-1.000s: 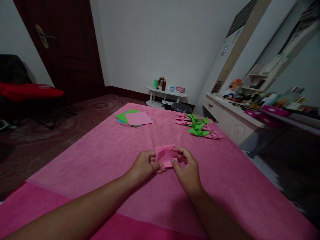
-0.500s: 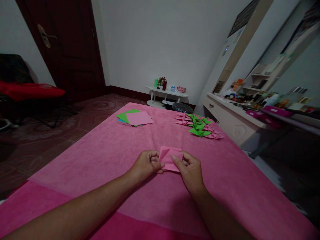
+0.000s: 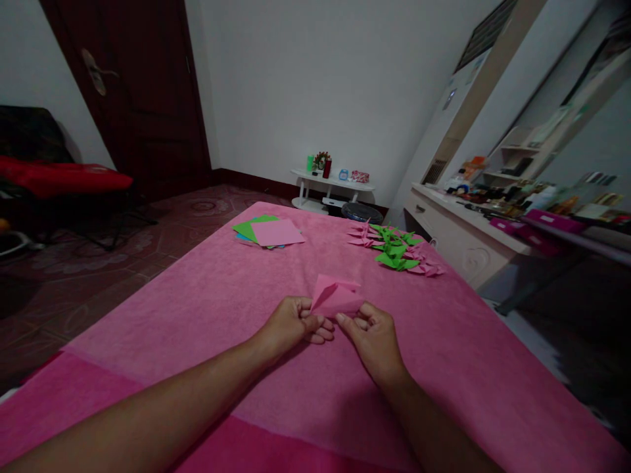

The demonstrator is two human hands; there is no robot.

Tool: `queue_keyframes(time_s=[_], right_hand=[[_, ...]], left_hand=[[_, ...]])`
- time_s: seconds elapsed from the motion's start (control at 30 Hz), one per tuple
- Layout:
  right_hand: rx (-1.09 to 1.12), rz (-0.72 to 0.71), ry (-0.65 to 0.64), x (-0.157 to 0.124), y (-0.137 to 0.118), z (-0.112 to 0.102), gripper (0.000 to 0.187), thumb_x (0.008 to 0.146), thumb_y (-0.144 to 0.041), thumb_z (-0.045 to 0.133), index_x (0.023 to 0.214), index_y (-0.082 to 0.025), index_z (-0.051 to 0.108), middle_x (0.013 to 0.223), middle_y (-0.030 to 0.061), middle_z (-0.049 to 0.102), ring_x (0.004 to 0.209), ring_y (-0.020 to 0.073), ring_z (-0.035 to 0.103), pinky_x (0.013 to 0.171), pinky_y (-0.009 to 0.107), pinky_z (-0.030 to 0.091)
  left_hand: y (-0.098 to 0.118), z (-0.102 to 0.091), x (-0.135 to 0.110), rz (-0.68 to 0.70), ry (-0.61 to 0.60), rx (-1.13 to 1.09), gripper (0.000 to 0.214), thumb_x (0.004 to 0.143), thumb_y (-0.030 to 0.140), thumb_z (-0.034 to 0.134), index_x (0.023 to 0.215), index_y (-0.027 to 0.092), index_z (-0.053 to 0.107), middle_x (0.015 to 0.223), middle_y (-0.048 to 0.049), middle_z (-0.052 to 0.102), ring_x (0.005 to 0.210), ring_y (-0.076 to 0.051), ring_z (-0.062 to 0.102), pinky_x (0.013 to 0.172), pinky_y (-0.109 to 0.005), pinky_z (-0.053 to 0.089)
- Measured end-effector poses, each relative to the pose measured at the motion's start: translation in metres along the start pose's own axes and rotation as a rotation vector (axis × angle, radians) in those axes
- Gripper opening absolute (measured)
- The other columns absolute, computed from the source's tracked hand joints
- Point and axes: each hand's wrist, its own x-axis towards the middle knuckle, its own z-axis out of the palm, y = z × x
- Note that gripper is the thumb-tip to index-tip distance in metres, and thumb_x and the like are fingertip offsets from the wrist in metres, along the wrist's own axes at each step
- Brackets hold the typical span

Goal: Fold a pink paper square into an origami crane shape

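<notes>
A folded sheet of pink origami paper (image 3: 337,299) is held between both hands, over the middle of the pink-covered table (image 3: 207,315). Its upper flap gapes open, with a crease slanting down at the left. My left hand (image 3: 298,320) pinches the lower left corner, thumb on top and fingers underneath. On the lower right, my right hand (image 3: 374,332) grips the paper, its thumb at the bottom edge. Some fingertips are hidden behind the sheet.
Loose pink, green and blue paper squares (image 3: 279,232) lie at the table's far left. Several folded pink and green paper cranes (image 3: 394,253) are grouped at the far right. Beyond the right edge stands a dresser (image 3: 463,230) crowded with small items.
The paper's top flap has lifted and opened into a pocket. My right thumb has slid from the paper's face down to its lower edge. The view has shifted slightly.
</notes>
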Motion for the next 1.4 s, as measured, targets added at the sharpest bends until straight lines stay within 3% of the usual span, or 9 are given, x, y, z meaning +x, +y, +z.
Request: queue_keyframes(time_s=[0.13,0.27,0.47,0.73,0.83,0.93,1.1,1.3,1.4], right_hand=[[0.027,-0.009,-0.059,0.003,-0.007,-0.003,0.015,0.069,-0.027,0.066,0.079,-0.015,0.068,0.074,0.0039,0.069,0.066,0.0168,0.061,0.061,0.026,0.049],[-0.048,-0.017,-0.161,0.009,-0.01,-0.011,0.01,0.067,-0.023,0.066,0.071,-0.015,0.067,0.063,-0.0003,0.063,0.058,0.0136,0.055,0.054,0.023,0.044],[-0.175,-0.035,-0.073,0.021,-0.01,-0.015,0.011,0.064,-0.023,0.07,0.07,-0.015,0.067,0.057,-0.0026,0.056,0.053,0.0115,0.048,0.05,0.022,0.039],[0.007,-0.037,-0.236,0.029,0.002,-0.012,0.016,0.065,-0.031,0.073,0.072,-0.016,0.073,0.107,0.0094,0.062,0.098,0.0238,0.058,0.084,0.034,0.046],[-0.053,0.041,-0.289,0.032,0.008,-0.017,0.018,0.064,-0.032,0.074,0.072,-0.016,0.075,0.108,0.0104,0.061,0.099,0.0254,0.058,0.087,0.038,0.044],[-0.13,0.041,-0.326,0.037,0.011,-0.022,0.016,0.062,-0.031,0.074,0.067,-0.016,0.075,0.108,0.011,0.062,0.101,0.0265,0.057,0.09,0.04,0.042],[-0.24,-0.031,-0.362,0.04,0.017,-0.024,0.008,0.064,-0.02,0.07,0.07,-0.018,0.076,0.112,0.0096,0.06,0.105,0.025,0.055,0.092,0.039,0.042],[-0.297,-0.079,-0.371,0.038,0.018,-0.025,0.023,0.063,-0.007,0.067,0.077,-0.022,0.076,0.115,0.0067,0.059,0.108,0.0235,0.053,0.091,0.036,0.043],[-0.279,-0.11,-0.378,0.036,0.018,-0.027,0.026,0.064,-0.007,0.067,0.082,-0.024,0.076,0.116,0.0063,0.058,0.111,0.0235,0.052,0.091,0.036,0.043]], left_hand=[[0.006,0.001,-0.002,-0.013,-0.015,0.035,0.034,0.071,0.035,0.069,0.087,0.005,0.064,0.084,-0.0146,0.07,0.069,-0.016,0.068,0.062,-0.022,0.054],[0.007,0.002,-0.001,-0.005,-0.012,0.055,0.033,0.066,0.028,0.074,0.088,0.006,0.064,0.088,-0.0136,0.07,0.073,-0.017,0.069,0.062,-0.021,0.053],[0.009,0.007,-0.002,-0.047,0.024,-0.003,0.041,0.058,0.024,0.079,0.093,0.007,0.066,0.082,-0.0117,0.071,0.066,-0.016,0.068,0.058,-0.02,0.051],[0.007,0.006,-0.004,0.001,0.068,0.028,0.048,0.065,0.023,0.073,0.108,0.009,0.056,0.076,-0.0088,0.068,0.067,-0.018,0.067,0.062,-0.027,0.053],[0.005,-0.005,0.001,0.177,0.158,0.322,0.058,0.065,0.019,0.071,0.119,0.013,0.05,0.08,-0.0064,0.066,0.065,-0.018,0.065,0.06,-0.029,0.052],[0.007,-0.02,0.009,0.437,0.206,0.655,0.075,0.059,0.021,0.078,0.128,0.021,0.048,0.112,-0.0109,0.06,0.097,-0.023,0.06,0.082,-0.034,0.049],[0.014,-0.034,0.025,0.487,0.007,0.828,0.046,0.058,0.031,0.081,0.101,0.02,0.069,0.123,-0.012,0.053,0.116,-0.028,0.049,0.092,-0.035,0.042],[0.019,-0.035,0.041,0.394,-0.075,0.854,0.052,0.056,0.032,0.081,0.103,0.015,0.067,0.096,-0.0072,0.063,0.081,-0.019,0.058,0.072,-0.028,0.045],[0.022,-0.036,0.046,0.376,-0.132,0.846,0.043,0.055,0.026,0.08,0.095,0.014,0.069,0.093,-0.0058,0.064,0.08,-0.018,0.058,0.068,-0.025,0.044]])
